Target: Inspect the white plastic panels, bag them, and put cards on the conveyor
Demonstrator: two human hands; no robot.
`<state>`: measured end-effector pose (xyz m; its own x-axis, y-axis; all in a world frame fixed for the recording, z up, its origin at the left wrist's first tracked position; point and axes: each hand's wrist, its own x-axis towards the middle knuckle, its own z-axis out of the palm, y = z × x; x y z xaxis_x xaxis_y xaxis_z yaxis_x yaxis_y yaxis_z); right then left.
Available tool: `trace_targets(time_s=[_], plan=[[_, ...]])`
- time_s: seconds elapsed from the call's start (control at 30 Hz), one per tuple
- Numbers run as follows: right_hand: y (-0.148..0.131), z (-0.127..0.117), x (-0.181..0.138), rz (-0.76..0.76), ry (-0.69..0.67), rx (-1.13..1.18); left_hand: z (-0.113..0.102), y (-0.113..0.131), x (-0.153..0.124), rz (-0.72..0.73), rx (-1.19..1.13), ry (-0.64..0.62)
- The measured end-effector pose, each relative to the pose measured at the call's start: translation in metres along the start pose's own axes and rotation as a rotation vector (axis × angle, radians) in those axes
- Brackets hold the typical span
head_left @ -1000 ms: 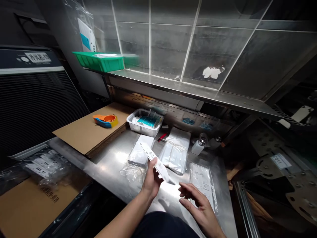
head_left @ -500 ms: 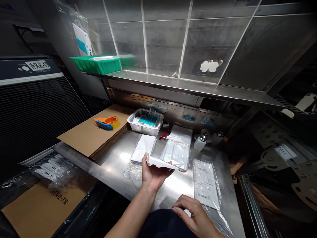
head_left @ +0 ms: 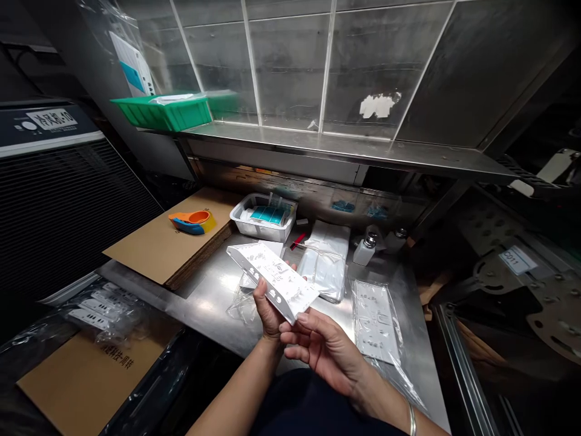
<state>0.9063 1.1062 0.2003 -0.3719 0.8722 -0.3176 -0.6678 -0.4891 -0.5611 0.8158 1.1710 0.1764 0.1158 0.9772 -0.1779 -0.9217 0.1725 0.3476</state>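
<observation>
A thin white panel (head_left: pixel 275 275) with rows of cut-outs and a raised, holed side edge is tilted above the table. My left hand (head_left: pixel 269 312) grips it from below, thumb on the near side edge and fingertips showing past the far side. At the panel's near corner, my right hand (head_left: pixel 324 351) holds the edge with its thumb and fingertips, the lower fingers loosely curled. Under and behind the panel, a white sheet or panel (head_left: pixel 273 248) in clear film is partly covered. To the right lies another white panel (head_left: pixel 376 321) in a clear bag.
A stack of clear bags (head_left: pixel 325 260) lies behind the hands. Beyond are a grey-white bin (head_left: pixel 263 230), a red tool (head_left: pixel 298 241) and a pump bottle (head_left: pixel 365 250). An orange-blue tape dispenser (head_left: pixel 193 222) rests on stacked cardboard (head_left: pixel 167 248). A metal shelf (head_left: pixel 290 140) overhangs the back.
The white panel has been turned from nearly edge-on to show its broad face. My right hand has moved up and left from near my lap to the panel's near corner.
</observation>
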Motion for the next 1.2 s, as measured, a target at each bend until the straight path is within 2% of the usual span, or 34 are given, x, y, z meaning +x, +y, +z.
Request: trace_targets(time_s=[0.4, 0.6, 0.77, 0.83, 0.87, 0.93, 1.0, 1.03, 1.07, 1.13, 1.2], plan=[[0.006, 0.004, 0.002, 0.026, 0.069, -0.007, -0.008, 0.003, -0.002, 0.019, 0.002, -0.099], [0.006, 0.004, 0.003, 0.022, 0.062, 0.002, -0.008, 0.002, 0.0, -0.022, 0.035, -0.07], [0.013, -0.002, 0.006, 0.022, 0.031, -0.083, -0.009, 0.008, 0.005, 0.014, 0.048, -0.028], [0.016, -0.019, 0.015, 0.029, -0.011, -0.258, -0.011, 0.019, 0.013, 0.073, 0.035, 0.01], [0.016, -0.033, 0.022, 0.006, -0.011, -0.431, -0.013, 0.025, 0.017, 0.093, 0.034, 0.033], [0.011, -0.066, 0.039, -0.102, 0.074, -1.012, -0.022, 0.039, 0.025, 0.074, 0.048, 0.086], [-0.001, -0.1, 0.059, -0.24, 0.229, -1.688, -0.036, 0.047, 0.025, -0.038, 0.078, 0.154], [-0.007, -0.115, 0.068, -0.272, 0.28, -1.869, -0.043, 0.049, 0.022, -0.111, 0.096, 0.192], [-0.014, -0.127, 0.077, -0.288, 0.301, -1.991, -0.052, 0.047, 0.016, -0.182, 0.112, 0.226], [-0.022, -0.143, 0.091, -0.29, 0.283, -2.076, -0.068, 0.038, 0.0, -0.334, 0.147, 0.278], [-0.024, -0.153, 0.102, -0.284, 0.232, -2.185, -0.083, 0.023, -0.017, -0.48, 0.178, 0.258]])
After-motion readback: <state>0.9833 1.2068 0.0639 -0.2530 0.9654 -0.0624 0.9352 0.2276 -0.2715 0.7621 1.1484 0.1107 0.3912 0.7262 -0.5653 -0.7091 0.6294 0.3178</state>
